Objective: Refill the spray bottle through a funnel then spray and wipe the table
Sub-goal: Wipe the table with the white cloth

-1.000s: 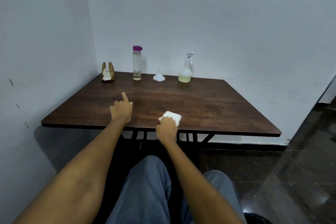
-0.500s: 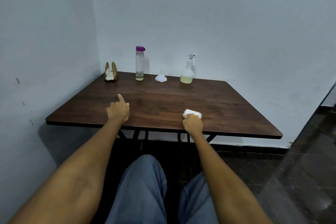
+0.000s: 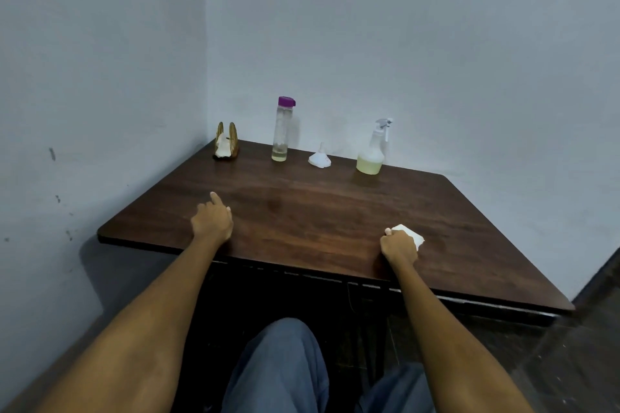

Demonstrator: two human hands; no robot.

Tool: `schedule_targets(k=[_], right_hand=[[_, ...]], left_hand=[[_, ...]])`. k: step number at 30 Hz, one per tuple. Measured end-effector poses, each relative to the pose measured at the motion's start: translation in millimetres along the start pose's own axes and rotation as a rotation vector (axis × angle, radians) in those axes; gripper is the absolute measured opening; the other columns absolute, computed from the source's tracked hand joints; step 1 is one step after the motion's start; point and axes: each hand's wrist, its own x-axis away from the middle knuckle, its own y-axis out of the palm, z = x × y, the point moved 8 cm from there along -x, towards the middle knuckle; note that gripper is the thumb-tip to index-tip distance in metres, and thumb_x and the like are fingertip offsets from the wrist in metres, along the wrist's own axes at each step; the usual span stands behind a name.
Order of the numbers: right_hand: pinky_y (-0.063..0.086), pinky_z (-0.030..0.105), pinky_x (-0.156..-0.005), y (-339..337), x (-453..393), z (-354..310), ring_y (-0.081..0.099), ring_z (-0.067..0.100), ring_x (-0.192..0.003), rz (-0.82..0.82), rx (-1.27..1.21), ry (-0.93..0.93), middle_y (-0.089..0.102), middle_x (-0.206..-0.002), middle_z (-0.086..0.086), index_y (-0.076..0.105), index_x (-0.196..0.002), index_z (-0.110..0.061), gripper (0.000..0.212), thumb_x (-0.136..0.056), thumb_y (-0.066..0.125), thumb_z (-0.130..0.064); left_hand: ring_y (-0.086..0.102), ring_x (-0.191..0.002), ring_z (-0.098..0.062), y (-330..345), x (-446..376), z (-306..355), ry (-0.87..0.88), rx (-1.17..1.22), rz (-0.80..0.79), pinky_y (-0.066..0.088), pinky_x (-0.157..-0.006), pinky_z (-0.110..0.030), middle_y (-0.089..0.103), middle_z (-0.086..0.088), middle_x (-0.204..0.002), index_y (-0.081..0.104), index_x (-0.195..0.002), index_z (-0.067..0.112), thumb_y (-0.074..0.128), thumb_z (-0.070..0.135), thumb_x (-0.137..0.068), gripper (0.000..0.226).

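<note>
My right hand [image 3: 398,246] grips a wad of white tissue [image 3: 410,234] and presses it on the brown table [image 3: 318,211] near the front edge, right of centre. My left hand [image 3: 212,221] rests on the table at the front left, its index finger pointing forward and the other fingers curled. At the back stand the spray bottle [image 3: 372,152] with yellowish liquid in its base, a white funnel [image 3: 319,157] lying mouth down, and a tall clear bottle [image 3: 281,129] with a purple cap and a little liquid.
A gold napkin holder [image 3: 226,143] with white napkins sits in the back left corner of the table. Walls close off the left and back sides. My knees in grey trousers [image 3: 285,369] are below the front edge. Dark floor lies to the right.
My right hand has slid the tissue to the right along the table's front part. My left hand has stayed in place on the table.
</note>
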Motion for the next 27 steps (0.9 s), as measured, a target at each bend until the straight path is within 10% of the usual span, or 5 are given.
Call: schedule_targets(k=[7, 17, 27], right_hand=[[0.039, 0.036, -0.104, 57, 6, -96, 0.049, 0.029, -0.125, -0.146, 0.032, -0.104, 0.055, -0.132, 0.012, 0.059, -0.124, -0.011, 0.034, -0.097, 0.042, -0.025], [0.037, 0.041, -0.104, 207, 165, -306, 0.045, 0.037, -0.126, -0.676, 0.166, -0.863, 0.049, -0.136, 0.023, 0.052, -0.131, -0.002, 0.039, -0.096, 0.043, -0.016], [0.035, 0.041, -0.108, 164, 65, -246, 0.040, 0.031, -0.134, -0.520, 0.203, -0.703, 0.044, -0.144, 0.015, 0.045, -0.137, -0.009, 0.043, -0.096, 0.043, -0.019]], left_hand=[[0.046, -0.126, -0.035, -7, -31, -38, -0.054, 0.121, 0.124, 0.044, -0.094, -0.044, 0.054, -0.021, -0.132, 0.019, -0.150, -0.002, 0.031, 0.026, -0.103, 0.056], [0.052, -0.118, -0.048, -20, -64, -81, -0.211, 0.300, 0.221, 0.041, -0.097, -0.051, 0.052, -0.036, -0.129, 0.008, -0.152, -0.001, 0.028, 0.034, -0.102, 0.064], [0.048, -0.122, -0.048, -19, -51, -62, -0.152, 0.249, 0.260, 0.041, -0.095, -0.057, 0.050, -0.030, -0.133, 0.015, -0.150, 0.000, 0.030, 0.034, -0.102, 0.062]])
